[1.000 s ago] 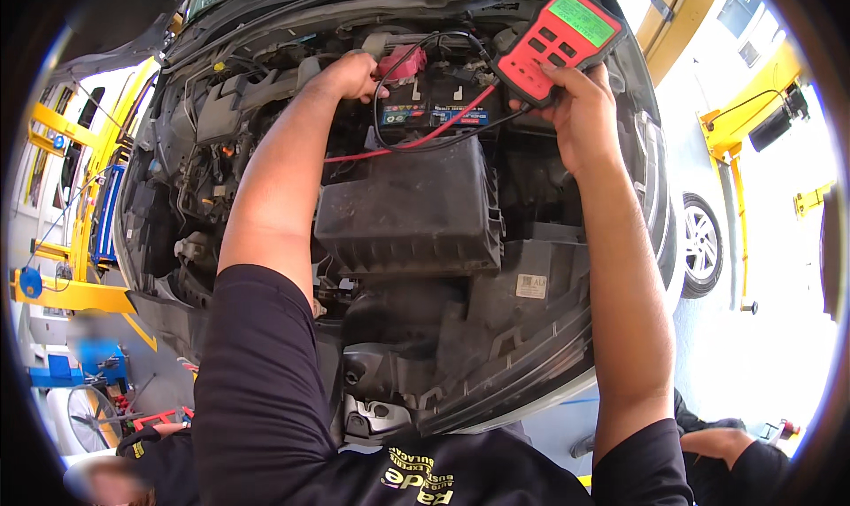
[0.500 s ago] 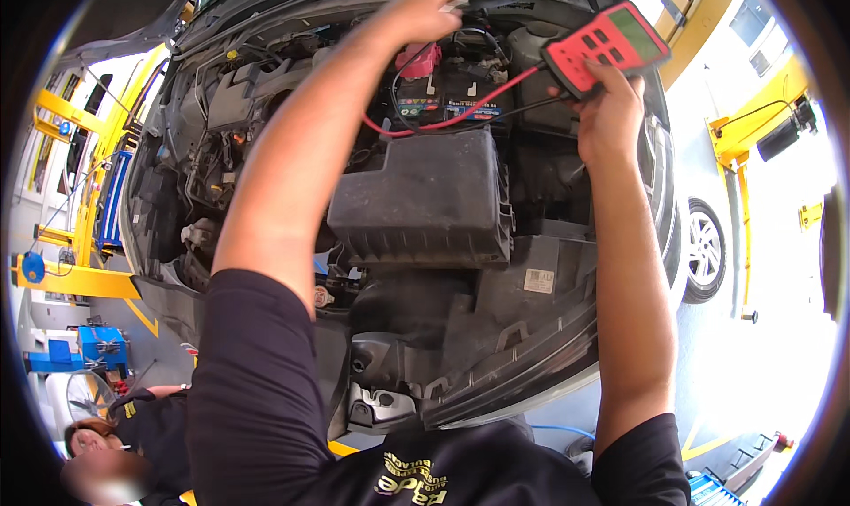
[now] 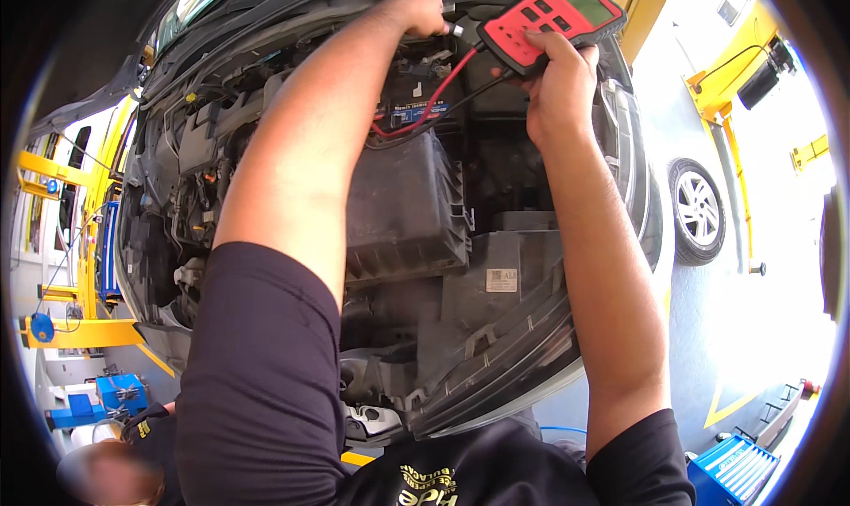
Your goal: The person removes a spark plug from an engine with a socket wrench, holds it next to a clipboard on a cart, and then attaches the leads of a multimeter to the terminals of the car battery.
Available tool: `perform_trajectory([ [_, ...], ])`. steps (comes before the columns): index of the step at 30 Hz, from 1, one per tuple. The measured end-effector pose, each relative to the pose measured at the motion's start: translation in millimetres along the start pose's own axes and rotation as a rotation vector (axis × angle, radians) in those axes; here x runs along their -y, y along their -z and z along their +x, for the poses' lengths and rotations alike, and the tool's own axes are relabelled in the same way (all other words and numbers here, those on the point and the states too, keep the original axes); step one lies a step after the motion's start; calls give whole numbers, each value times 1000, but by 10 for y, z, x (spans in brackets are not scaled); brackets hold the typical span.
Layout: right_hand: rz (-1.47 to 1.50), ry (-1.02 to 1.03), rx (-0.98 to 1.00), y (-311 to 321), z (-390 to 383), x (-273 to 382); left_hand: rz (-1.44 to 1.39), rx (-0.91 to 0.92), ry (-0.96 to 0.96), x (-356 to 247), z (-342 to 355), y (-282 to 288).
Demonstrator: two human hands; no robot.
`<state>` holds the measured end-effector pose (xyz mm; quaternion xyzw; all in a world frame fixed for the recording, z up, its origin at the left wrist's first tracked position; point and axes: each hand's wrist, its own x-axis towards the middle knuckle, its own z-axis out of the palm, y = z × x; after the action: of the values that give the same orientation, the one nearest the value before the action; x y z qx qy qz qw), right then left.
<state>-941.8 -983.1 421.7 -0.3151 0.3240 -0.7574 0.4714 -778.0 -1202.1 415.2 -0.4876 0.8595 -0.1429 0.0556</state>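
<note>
My right hand (image 3: 567,81) holds a red and black handheld battery tester (image 3: 551,17), its thumb on the front near the buttons. A red lead (image 3: 447,85) and a black lead (image 3: 474,94) run from the tester down and leftward, over the car battery (image 3: 425,94), and pass behind my left forearm. At the rear of the engine bay, beyond the battery, my left hand (image 3: 419,10) is closed. A small pale metallic tip (image 3: 455,30) sticks out beside its fingers; the rest of that thing is hidden.
In front of the battery sits a black box-shaped cover (image 3: 403,205). Yellow lift posts (image 3: 735,68) stand on both sides. A wheel (image 3: 698,212) is at the right, a blue tool tray (image 3: 735,471) at lower right. Another person (image 3: 146,448) is at lower left.
My view has shifted, so the engine bay sits further left. The tester has moved up and left in the picture, closer to my left hand. My left hand has lowered slightly and stays closed.
</note>
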Motion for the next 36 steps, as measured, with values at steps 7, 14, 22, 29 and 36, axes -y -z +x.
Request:
perform_trajectory([
  [7,-45,-19,-23,51,29,10,-481,-182,289,602,-565,399],
  [14,-73,-13,26,109,87,-76,-630,-6,324,569,-1261,-303],
  [22,-79,-59,49,113,1,-21,-396,21,423,165,-1510,-253],
  [29,-12,-100,79,36,19,-1,-970,-601,634,152,-1906,-79],
  [36,129,-64,338,-58,45,73,-1365,-1014,505,-381,-2834,1397],
])
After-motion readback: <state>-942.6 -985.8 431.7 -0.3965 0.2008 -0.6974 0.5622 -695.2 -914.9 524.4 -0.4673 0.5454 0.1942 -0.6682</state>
